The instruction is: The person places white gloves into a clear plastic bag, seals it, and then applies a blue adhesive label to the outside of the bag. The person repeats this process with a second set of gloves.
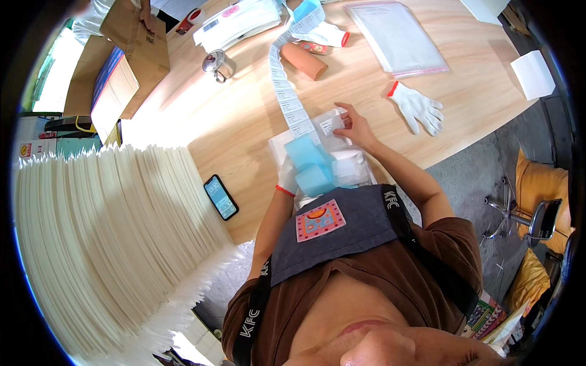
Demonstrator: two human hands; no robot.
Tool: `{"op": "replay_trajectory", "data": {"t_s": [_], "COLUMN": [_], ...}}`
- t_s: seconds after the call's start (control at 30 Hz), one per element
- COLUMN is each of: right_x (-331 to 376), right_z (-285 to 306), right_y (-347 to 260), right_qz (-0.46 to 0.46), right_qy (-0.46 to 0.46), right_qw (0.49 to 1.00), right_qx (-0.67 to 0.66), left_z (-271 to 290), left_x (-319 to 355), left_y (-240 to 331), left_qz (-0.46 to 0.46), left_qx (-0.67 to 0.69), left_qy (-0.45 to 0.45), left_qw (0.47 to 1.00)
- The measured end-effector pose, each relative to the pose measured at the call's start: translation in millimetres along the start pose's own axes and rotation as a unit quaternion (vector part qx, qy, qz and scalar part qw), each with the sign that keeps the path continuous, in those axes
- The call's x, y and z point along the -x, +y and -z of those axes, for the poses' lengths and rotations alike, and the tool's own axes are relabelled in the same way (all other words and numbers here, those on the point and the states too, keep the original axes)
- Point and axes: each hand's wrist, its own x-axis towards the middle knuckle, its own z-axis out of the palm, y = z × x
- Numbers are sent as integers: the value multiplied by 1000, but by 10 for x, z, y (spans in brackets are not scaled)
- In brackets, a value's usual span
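Note:
My left hand (286, 175) wears a white knit glove with a red cuff. It is at the left edge of a long strip of white labels (287, 91), whose blue backing (312, 166) hangs in folds in front of me and partly hides the gloved fingers. My bare right hand (359, 129) has its fingers curled at the upper right of a clear plastic bag (336, 143), pinching its edge beside a small white label (326, 126). The bag lies on a pile of white packages at the table's near edge, mostly covered by the backing.
A tall stack of white sheets (122, 219) rises at left, beside a phone (221, 197). Farther off are a metal mug (218, 65), a brown roll (304, 61), clear bags (397, 36), a loose glove (417, 108) and a cardboard box (143, 58) with another person's hand (147, 18).

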Motion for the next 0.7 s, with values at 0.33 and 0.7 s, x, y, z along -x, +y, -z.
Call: {"op": "replay_trajectory", "data": {"t_s": [0.33,0.7], "right_x": [-200,244], "right_z": [7,262], "right_y": [247,-246], "right_qz": [-67,59], "right_qy": [-68,-310], "right_qw": [985,945], "right_qx": [-146,-93], "left_z": [-15,-355], "left_x": [-9,213], "left_y": [22,448], "left_qz": [23,-18], "left_qx": [70,139], "left_qy": [-4,40], "left_qw": [997,989]}}
